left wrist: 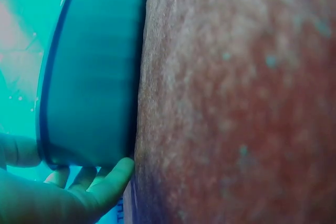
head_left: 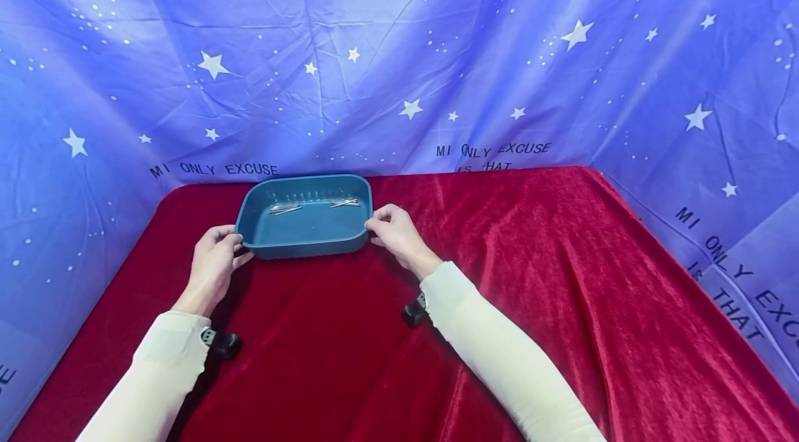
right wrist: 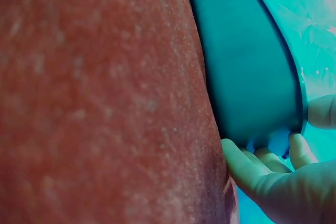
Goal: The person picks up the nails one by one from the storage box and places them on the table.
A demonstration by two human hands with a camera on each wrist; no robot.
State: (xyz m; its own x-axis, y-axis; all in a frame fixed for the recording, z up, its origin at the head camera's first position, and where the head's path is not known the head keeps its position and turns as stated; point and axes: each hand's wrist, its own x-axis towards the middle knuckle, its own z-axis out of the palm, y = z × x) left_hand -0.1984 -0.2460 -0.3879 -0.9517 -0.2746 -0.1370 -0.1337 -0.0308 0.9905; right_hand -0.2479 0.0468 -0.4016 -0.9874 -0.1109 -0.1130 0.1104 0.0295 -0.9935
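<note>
A dark teal, rounded rectangular plastic basin point(head_left: 306, 241) sits near the far edge of the red-covered table. Inside it lie two small groups of thin silvery sticks, one loose bundle point(head_left: 285, 209) left of the middle and another crossed bundle point(head_left: 345, 202) at the right. My left hand point(head_left: 215, 258) grips the basin's left end, thumb at the rim and fingers on the outer wall. At the opposite end my right hand point(head_left: 399, 234) holds the rim the same way. Both wrist views show the lower fingertips close to the cloth, beside the basin's outer wall point(left wrist: 97, 72).
Red velvet cloth point(head_left: 499, 303) with soft folds covers the table. Behind and on both sides hangs a blue curtain point(head_left: 349, 81) with white stars and printed lettering, close to the basin's far side. A small black camera point(head_left: 225, 343) is strapped at the left wrist.
</note>
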